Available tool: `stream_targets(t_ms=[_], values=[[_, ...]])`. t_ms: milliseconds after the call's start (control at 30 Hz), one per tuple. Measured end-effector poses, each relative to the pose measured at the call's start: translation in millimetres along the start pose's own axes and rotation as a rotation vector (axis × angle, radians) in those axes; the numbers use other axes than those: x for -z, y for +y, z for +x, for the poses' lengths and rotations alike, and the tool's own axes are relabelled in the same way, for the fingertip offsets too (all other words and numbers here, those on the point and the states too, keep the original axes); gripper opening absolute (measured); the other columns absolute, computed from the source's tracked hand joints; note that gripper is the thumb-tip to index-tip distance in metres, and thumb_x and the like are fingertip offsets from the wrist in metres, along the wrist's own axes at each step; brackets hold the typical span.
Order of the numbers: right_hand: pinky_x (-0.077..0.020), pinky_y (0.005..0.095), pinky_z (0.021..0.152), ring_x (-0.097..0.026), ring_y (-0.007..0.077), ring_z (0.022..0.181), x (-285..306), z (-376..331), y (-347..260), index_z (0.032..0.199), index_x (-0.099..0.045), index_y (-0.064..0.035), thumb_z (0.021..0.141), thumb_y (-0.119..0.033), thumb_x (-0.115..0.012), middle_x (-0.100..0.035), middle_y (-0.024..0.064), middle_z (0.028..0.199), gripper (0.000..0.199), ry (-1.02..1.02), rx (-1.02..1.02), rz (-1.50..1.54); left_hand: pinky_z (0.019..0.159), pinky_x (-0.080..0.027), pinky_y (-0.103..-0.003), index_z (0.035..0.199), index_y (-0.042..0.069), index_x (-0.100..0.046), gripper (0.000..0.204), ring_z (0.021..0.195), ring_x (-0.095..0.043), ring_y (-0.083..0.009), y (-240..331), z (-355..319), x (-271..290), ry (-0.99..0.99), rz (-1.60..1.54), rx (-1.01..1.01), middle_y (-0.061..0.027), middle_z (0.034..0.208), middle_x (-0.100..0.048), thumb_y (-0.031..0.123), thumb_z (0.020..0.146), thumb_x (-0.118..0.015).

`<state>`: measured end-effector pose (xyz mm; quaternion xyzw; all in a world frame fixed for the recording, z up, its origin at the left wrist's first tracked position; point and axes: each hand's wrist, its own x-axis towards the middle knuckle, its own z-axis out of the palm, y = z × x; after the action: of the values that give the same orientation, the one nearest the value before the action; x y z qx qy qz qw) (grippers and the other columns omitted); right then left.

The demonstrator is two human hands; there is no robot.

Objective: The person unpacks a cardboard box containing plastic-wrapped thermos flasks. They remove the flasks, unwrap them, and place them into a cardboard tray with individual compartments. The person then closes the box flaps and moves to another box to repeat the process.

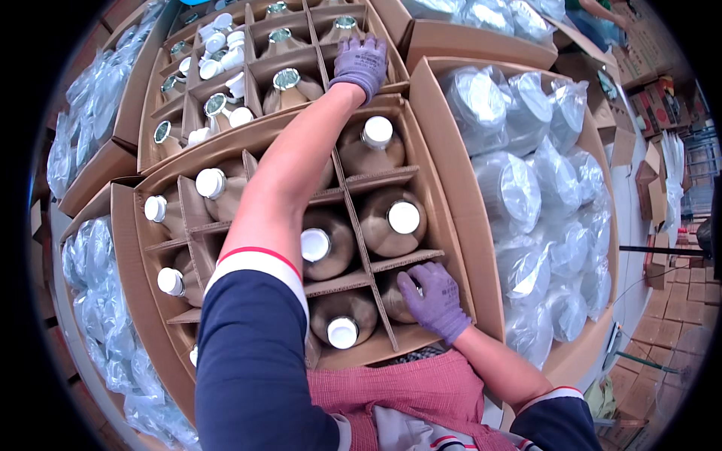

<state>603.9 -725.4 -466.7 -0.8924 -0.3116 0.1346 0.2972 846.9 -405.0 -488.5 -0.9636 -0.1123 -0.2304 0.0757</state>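
Observation:
Both my hands wear purple gloves. My left hand reaches across to the far carton, fingers spread over a right-hand compartment. What lies beneath that palm is hidden. Beside its fingertips stands an uncapped bottle. In the near carton, my right hand curls around the top of a clear glass bottle in the near right corner; the bottle's mouth is hidden. Other bottles there carry white caps, such as the capped bottle just beyond that hand. My left forearm covers part of the middle compartments.
Loose white caps lie heaped among the far carton's bottles. Cardboard dividers separate the bottles. Open cartons with plastic-wrapped clear containers stand right and left. Another person's arm shows at the far right.

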Motion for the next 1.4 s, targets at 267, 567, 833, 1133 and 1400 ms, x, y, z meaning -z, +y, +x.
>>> stream_targets(t_ms=[267,567,833,1133,1400], values=[[-0.0439,0.0436,0.066,-0.056,0.0338,0.071,-3.9,-0.7,1.2,0.069,-0.058,-0.0048,0.085,-0.027,-0.057,-0.058,0.0175,0.071,0.027,-0.018,0.086,-0.026,0.105,-0.021,-0.058,0.130,0.010,-0.046,0.071,0.128,-0.037,-0.0350,1.3,-43.7,119.0,-0.332,-0.482,0.126,-0.0192,0.137,-0.041,0.056,0.077,-0.054],[-0.0441,0.0451,0.071,-0.059,0.0394,0.078,-6.7,3.1,11.9,0.081,-0.063,0.0010,0.093,-0.040,-0.046,-0.062,0.0221,0.081,0.045,-0.044,-0.102,-0.035,0.081,-0.046,-0.041,0.102,0.001,-0.057,0.027,0.088,-0.061,-0.0306,-167.1,-557.9,411.3,0.276,-0.361,1.168,-0.0123,0.089,-0.061,0.024,0.088,-0.057],[-0.0415,0.0393,0.091,-0.051,0.0339,0.109,15.7,-8.3,16.1,0.106,-0.062,-0.0012,0.088,-0.035,-0.054,-0.058,0.0191,0.111,0.039,-0.099,0.069,-0.376,0.101,-0.037,-0.036,0.122,0.004,-0.054,0.058,0.118,-0.049,-0.0306,-225.0,-695.0,459.5,-0.563,-0.457,1.070,-0.0181,0.127,-0.052,0.043,0.080,-0.062],[-0.0400,0.0377,0.095,-0.053,0.0341,0.109,84.2,-59.1,-28.0,0.107,-0.060,-0.0004,0.088,-0.026,-0.056,-0.056,0.0190,0.115,0.032,-0.115,0.065,-0.367,0.089,-0.043,-0.031,0.124,0.005,-0.052,0.047,0.102,-0.055,-0.0189,-248.0,-755.0,401.1,-0.625,-1.228,1.832,-0.0104,0.120,-0.057,0.041,0.093,-0.046],[-0.0389,0.0419,0.098,-0.048,0.0370,0.117,178.3,-196.7,-11.5,0.112,-0.058,-0.0003,0.087,-0.024,-0.057,-0.052,0.0222,0.124,0.034,-0.177,0.020,-0.635,0.084,-0.045,-0.034,0.125,0.002,-0.048,0.045,0.102,-0.057,-0.0240,-288.9,-841.2,403.3,-1.298,-0.929,1.205,-0.0134,0.114,-0.059,0.031,0.091,-0.047]])
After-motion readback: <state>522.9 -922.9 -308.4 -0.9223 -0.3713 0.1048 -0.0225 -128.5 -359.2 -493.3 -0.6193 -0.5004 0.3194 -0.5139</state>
